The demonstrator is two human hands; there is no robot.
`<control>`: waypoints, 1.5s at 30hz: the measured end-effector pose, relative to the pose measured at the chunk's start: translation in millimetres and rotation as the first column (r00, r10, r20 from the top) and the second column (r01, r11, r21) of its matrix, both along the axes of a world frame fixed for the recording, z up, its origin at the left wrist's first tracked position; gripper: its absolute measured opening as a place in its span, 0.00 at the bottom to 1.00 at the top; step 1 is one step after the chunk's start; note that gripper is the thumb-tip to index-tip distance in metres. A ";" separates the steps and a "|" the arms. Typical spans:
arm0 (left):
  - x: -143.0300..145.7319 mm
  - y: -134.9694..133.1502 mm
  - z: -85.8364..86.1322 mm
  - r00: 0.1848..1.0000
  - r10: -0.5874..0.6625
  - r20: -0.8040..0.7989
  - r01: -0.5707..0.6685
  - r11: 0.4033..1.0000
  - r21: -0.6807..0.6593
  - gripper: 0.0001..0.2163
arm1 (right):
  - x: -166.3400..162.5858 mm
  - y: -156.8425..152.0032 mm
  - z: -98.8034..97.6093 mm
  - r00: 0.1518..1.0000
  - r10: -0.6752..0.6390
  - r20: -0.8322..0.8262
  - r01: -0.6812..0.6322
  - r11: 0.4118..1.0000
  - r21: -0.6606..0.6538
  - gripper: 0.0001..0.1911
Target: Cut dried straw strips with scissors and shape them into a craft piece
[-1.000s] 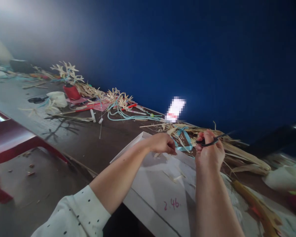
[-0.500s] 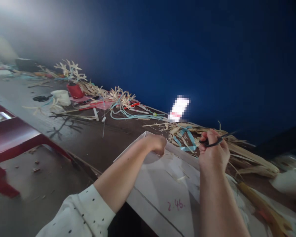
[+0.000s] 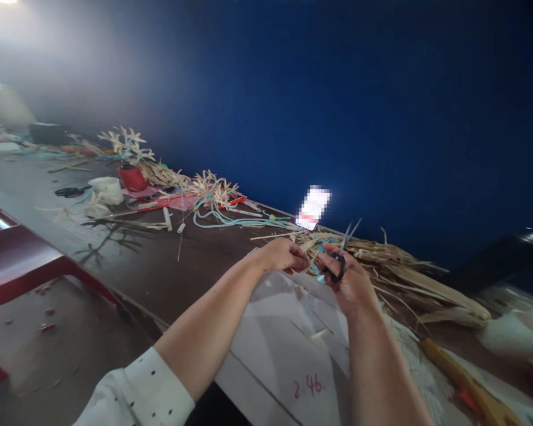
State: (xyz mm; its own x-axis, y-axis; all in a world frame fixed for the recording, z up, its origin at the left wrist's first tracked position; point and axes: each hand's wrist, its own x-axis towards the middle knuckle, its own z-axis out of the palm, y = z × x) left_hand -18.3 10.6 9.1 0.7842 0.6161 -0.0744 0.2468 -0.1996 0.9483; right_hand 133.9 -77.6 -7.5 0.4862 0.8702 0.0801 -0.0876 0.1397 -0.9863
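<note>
My right hand (image 3: 347, 281) is closed around the dark handles of a pair of scissors (image 3: 339, 267). The slightly parted blades point up, away from me. My left hand (image 3: 284, 255) is just left of it, above the far edge of a shallow whitish cardboard box (image 3: 270, 331). Its fingers are pinched together; whatever is between them is too small or blurred to name. Small pale scraps (image 3: 320, 334) lie inside the box. Behind my hands, dry tan husk strips (image 3: 408, 275) are heaped along the wall.
Pale husk flowers (image 3: 211, 188), light-blue cord (image 3: 222, 222), a red spool (image 3: 132, 177) and a white roll (image 3: 106, 190) lie along the table. Another pair of scissors (image 3: 71, 191) is further left. A bright, blurred-out phone-like rectangle (image 3: 313, 207) leans at the wall. A red stool (image 3: 22, 260) stands front left.
My left hand has risen from the box and moved toward my right. The right hand has come left to meet it, its scissors turned from pointing right to pointing up.
</note>
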 end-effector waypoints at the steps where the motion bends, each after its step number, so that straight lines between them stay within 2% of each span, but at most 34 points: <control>1: 0.3 -1.1 0.6 1.000 0.015 0.014 -0.015 1.000 0.005 0.12 | -1.2 0.0 0.2 0.999 0.042 -0.004 -0.042 0.999 -0.010 0.30; 3: 1.1 -2.8 1.6 0.998 0.048 0.029 -0.048 0.999 0.012 0.12 | -3.3 0.1 0.8 0.997 0.083 -0.007 -0.083 0.996 -0.010 0.30; 7: 3.6 -4.0 1.1 0.994 0.101 0.047 -0.101 0.995 0.001 0.14 | -4.9 0.7 0.2 0.996 0.083 0.040 -0.083 0.997 0.008 0.28; 17: 5.8 -6.0 0.6 0.984 0.133 0.118 -0.126 0.990 -0.064 0.13 | -4.9 1.9 -1.0 0.998 0.062 0.033 -0.062 0.998 0.026 0.27; 27: 5.1 -5.1 0.9 0.983 0.083 0.165 -0.053 0.983 -0.178 0.13 | -3.5 -0.1 -0.4 0.997 0.079 -0.018 -0.078 0.996 0.050 0.25; 36: 3.2 -4.0 1.4 0.987 0.033 0.154 -0.002 0.981 -0.195 0.13 | -11.1 -2.7 9.0 0.991 0.039 -0.127 -0.035 0.999 0.037 0.24; 45: 1.5 -3.0 0.0 0.982 -0.002 0.187 0.048 0.969 -0.242 0.17 | -9.0 -1.8 10.2 0.991 0.004 -0.131 0.007 0.997 0.082 0.24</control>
State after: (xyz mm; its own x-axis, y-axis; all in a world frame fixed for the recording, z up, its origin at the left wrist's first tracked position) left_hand -16.7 7.5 9.1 0.8135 0.5770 -0.0732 0.0615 0.0398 0.9973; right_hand 124.9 -79.4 2.7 0.4982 0.8627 0.0864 -0.2155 0.2197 -0.9515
